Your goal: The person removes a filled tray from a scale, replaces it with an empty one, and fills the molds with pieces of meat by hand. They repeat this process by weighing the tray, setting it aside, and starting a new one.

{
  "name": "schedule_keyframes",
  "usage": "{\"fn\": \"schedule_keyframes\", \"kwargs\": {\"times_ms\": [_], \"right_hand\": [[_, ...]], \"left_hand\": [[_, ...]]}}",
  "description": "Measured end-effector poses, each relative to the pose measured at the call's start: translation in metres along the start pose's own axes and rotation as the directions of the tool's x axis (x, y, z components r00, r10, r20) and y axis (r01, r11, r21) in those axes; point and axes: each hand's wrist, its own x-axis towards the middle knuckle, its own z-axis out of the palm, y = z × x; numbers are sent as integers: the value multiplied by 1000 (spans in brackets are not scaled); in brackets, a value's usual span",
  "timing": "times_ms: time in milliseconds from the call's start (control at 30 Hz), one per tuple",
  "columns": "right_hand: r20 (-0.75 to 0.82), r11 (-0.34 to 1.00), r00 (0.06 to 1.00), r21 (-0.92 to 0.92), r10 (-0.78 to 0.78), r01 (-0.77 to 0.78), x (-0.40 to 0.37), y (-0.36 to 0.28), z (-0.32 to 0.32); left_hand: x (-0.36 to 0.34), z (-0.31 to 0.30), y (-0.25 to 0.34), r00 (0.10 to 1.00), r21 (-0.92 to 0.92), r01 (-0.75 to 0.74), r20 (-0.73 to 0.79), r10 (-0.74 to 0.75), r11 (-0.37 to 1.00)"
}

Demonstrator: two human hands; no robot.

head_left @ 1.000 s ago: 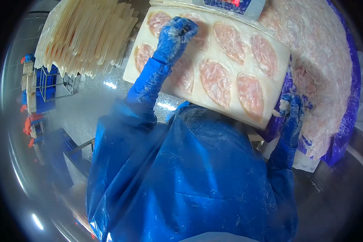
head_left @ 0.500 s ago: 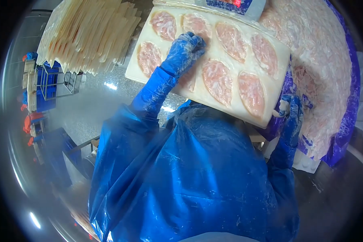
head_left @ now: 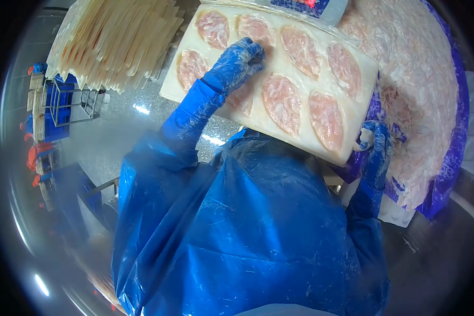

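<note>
A white moulded tray (head_left: pixel 250 122) holds several leaf-shaped portions of raw pale pink meat (head_left: pixel 280 104) in its hollows. Over its upper left part is my left hand (head_left: pixel 242 59), in a smeared blue glove. Its fingers are curled together just above the meat, and whatever they may hold is hidden. At the tray's lower right corner, my right hand (head_left: pixel 378 147) is closed around a small white object (head_left: pixel 366 138), whose kind I cannot make out. Right beside that hand lies a large heap of raw meat pieces (head_left: pixel 416 95) on purple sheeting (head_left: pixel 440 197).
A thick stack of cream-coloured thin boards or trays (head_left: pixel 113 42) stands at the upper left. Beyond the tray's far edge is a device with a red lit display (head_left: pixel 312 5). Farther left are a metal frame (head_left: pixel 68 108) and blue crates on the floor.
My left hand has shifted slightly left and up across the tray, fingers still curled. The right hand has moved a little left, still on the white object. The tray sits slightly farther left.
</note>
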Motion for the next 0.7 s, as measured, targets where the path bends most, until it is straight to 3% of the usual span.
{"fn": "schedule_keyframes", "kwargs": {"times_ms": [67,100,133,167,233,267,333,367,400,433,467,500,533,567,600,633,700], "right_hand": [[-21,998,997,10,69,-69,-1,-7,6],[-35,990,990,29,139,-138,-1,-8,7],[16,995,996,34,90,-90,0,-3,4],[10,995,996,25,92,-92,0,0,1],[58,995,994,39,95,-97,2,5,-4],[23,991,992,42,124,-125,3,-2,0],[3,994,996,60,93,-93,1,0,-5],[-14,995,998,80,59,-58,0,0,-8],[-21,995,998,79,63,-61,-1,0,-13],[-43,981,986,120,158,-152,-3,-2,-19],[-62,958,966,159,250,-237,-4,-4,-24],[-71,960,966,150,250,-238,-3,1,-28],[-175,962,954,163,246,-218,-3,10,-31],[-282,965,929,174,240,-197,-2,15,-35],[-301,966,922,163,242,-200,-3,9,-38],[-270,943,912,212,308,-256,-3,-2,-37],[-228,918,903,248,365,-309,9,-22,-29]], "left_hand": [[1,4,-1,998,-129,64,23,-61,990],[2,5,-4,1000,11,-20,-17,21,1000],[4,6,-7,993,154,-99,-46,107,983],[4,10,-12,993,143,-103,-45,110,984],[0,18,-26,996,-85,-33,-86,26,996],[-7,2,-5,988,115,-118,-87,128,986],[-26,-19,14,990,-122,29,-134,-46,992],[-42,-36,31,952,-343,151,-203,-231,927],[-62,-56,12,903,-382,166,-312,-295,909],[-86,-75,-20,799,-503,140,-451,-397,853],[-115,-99,-34,760,-574,112,-476,-442,811],[-140,-116,-54,618,-417,300,-600,-508,858],[-141,-127,-18,451,-100,735,-667,-593,671],[-192,-143,-91,550,9,644,-701,-454,765],[-259,-168,-178,886,735,361,-463,36,574],[-213,-144,-81,586,252,754,-676,-447,607],[-193,-117,-37,704,411,535,-700,-121,738]]}}
